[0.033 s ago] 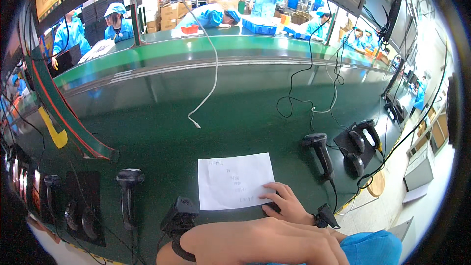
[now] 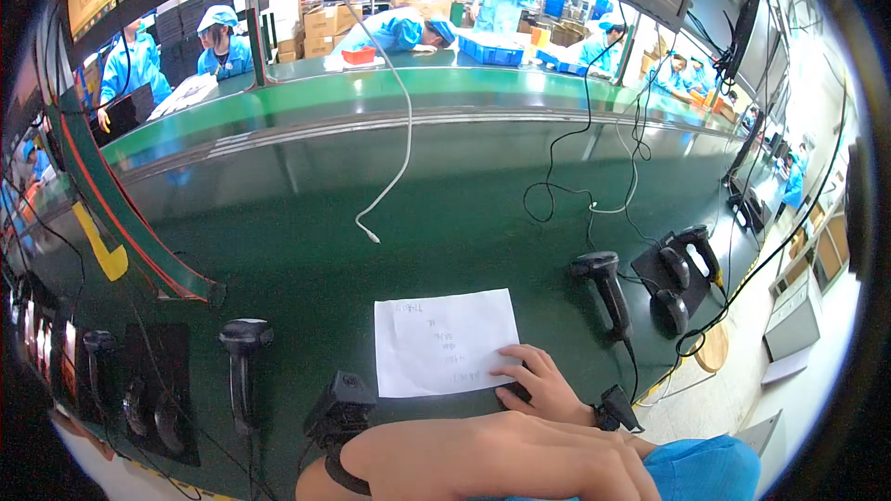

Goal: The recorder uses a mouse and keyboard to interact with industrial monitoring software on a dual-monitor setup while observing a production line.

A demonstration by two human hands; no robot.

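Observation:
A white sheet of paper (image 2: 418,343) with a few handwritten lines lies flat on the green tabletop (image 2: 371,269). My right hand (image 2: 543,390) rests at its lower right corner, fingers apart and lying on the sheet, gripping nothing. A black device is strapped to that wrist. Close to the camera, my left hand (image 2: 492,455) reaches across from the left in front of my right forearm. Its fingers bend downward and the tips are out of sight, so I cannot tell whether they hold anything. Another black device (image 2: 342,405) sits on my left wrist.
Black handheld scanners stand on both sides, one (image 2: 246,366) at left and one (image 2: 608,292) at right. A white cable (image 2: 406,130) hangs down to the table; dark cables dangle at right. Beyond a green conveyor (image 2: 325,97), several people in blue work near a blue crate (image 2: 492,49).

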